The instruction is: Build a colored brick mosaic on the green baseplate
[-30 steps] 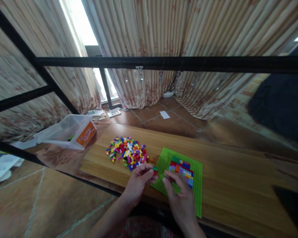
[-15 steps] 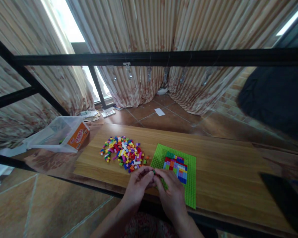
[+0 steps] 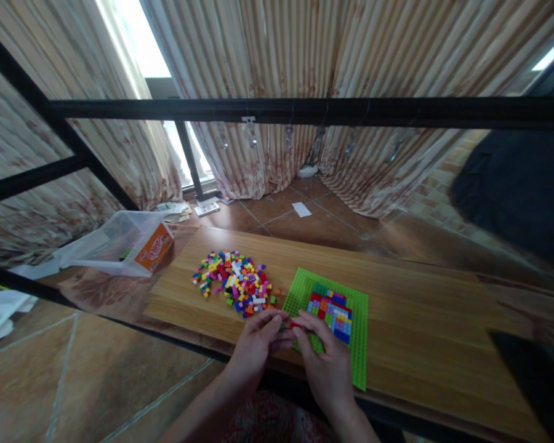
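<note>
Close together at the front edge of the board, both hands have their fingertips pinched. My left hand (image 3: 255, 344) is closed on a small green brick, mostly covered by its fingers. Between thumb and forefinger of my right hand (image 3: 327, 363) shows a small red brick (image 3: 293, 324). Partly under my right hand lies a bright green studded baseplate (image 3: 359, 344). A multicoloured patch of joined bricks (image 3: 336, 314) is built on it. To the left spreads a heap of loose bricks (image 3: 240, 280) in many colours.
The wooden board (image 3: 425, 326) extends to the right, where a dark flat object (image 3: 526, 375) overlaps its edge. A clear plastic box (image 3: 115, 246) with an orange label stands at the left. A black metal bar (image 3: 305, 111) crosses in front of the curtains.
The fingertips have drawn slightly apart, and a red brick now shows at my right fingers where a dark green one showed between both hands. The view has shifted slightly.
</note>
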A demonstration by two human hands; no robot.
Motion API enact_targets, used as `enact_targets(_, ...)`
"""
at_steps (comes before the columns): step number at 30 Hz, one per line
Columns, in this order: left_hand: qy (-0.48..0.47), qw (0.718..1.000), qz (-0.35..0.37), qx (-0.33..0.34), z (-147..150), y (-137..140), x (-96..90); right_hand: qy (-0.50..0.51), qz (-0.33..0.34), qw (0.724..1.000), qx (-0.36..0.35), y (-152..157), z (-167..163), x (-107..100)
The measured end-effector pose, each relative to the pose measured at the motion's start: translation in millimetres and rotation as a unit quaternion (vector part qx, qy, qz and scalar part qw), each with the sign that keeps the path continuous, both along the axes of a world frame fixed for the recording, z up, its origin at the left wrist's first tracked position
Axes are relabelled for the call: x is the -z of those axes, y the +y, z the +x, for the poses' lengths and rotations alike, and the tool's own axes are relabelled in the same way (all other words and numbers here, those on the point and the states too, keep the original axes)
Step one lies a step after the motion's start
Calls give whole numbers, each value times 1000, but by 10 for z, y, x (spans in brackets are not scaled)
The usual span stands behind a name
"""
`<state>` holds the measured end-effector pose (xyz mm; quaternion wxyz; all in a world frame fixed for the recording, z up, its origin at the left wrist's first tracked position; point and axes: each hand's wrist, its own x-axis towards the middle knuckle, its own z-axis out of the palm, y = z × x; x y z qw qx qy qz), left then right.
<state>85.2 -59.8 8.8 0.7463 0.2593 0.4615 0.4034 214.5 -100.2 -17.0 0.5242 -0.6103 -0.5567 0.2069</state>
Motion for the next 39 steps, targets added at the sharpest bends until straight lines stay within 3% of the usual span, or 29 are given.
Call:
enact_targets(3,-37,998,-38,-23,-60,23,63,4,-21,1000,10,69,-6,57)
enact_targets(11,-49,994,-48,-88,-291,45,197,-144,-21,988,-48,578,-201,240)
enact_targets(15,-47,993,-51,-92,-359,51,192,-101,-15,992,-73,654,-276,188)
enact_targets(19,-34,994,-65,-85,-341,41,198,-39,-7,993,-109,510,-246,71)
enact_targets(39,-3,989,8,147,92,15,168,56,-99,988,-105,-126,287,-45)
